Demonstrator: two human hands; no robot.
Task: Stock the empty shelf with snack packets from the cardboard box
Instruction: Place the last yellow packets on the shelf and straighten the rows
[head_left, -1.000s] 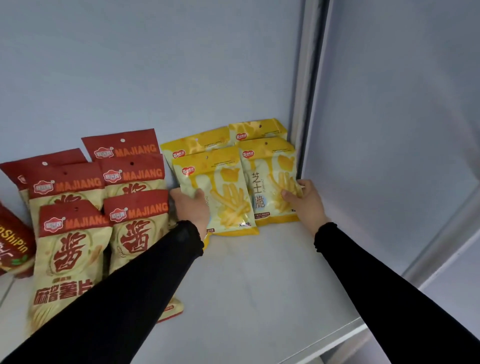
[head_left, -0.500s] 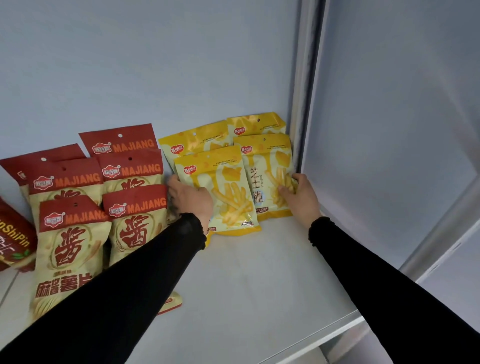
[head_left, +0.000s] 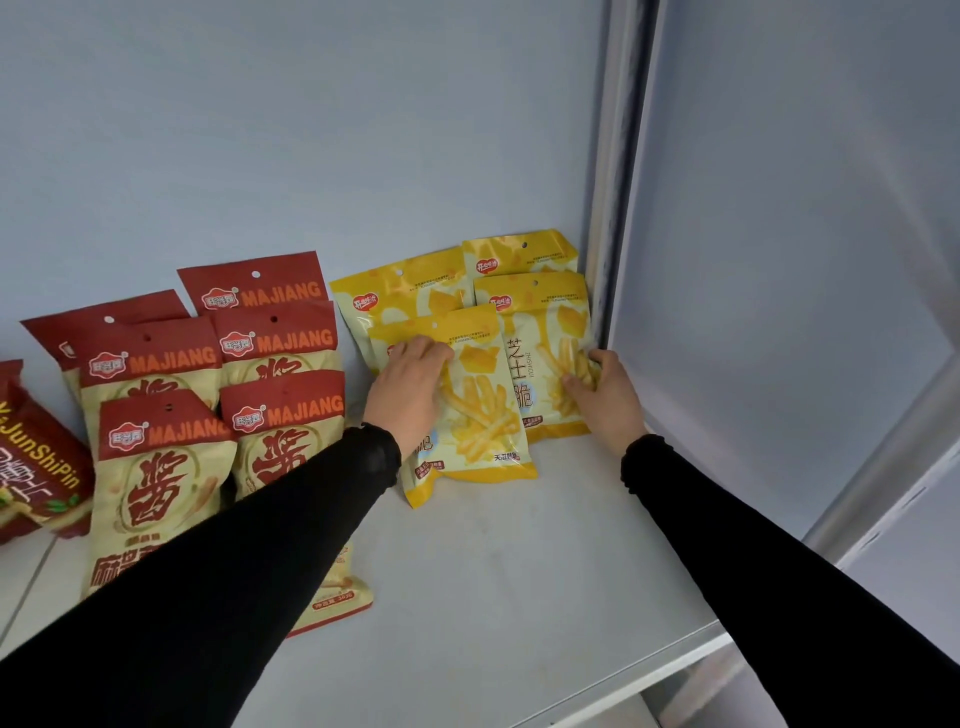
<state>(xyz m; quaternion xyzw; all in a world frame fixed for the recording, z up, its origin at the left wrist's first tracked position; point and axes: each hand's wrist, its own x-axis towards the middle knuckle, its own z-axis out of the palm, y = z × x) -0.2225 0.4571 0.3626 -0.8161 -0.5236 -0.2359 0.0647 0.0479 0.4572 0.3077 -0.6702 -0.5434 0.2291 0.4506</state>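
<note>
Pressing on the front yellow packet, left hand lies palm-down with fingers extended flat over its upper left part. Right hand is at the right edge of the second yellow packet, fingers curled onto the packet face near the fries print, thumb side low; looks like a light grip at the edge, not fully clear. Both sleeves black.

Two more yellow packets stand behind those, leaning on the back wall, tucked into the far right corner by the metal upright. Front yellow packet overlaps the one to its right.

Left of the yellow group: red-and-cream MAJIANG packets in overlapping rows, near ones lying flatter, partly hidden by the left arm. Far left edge: a darker red packet, cut off by the frame.

Everything sits on the white shelf; near right part of it is bare.
</note>
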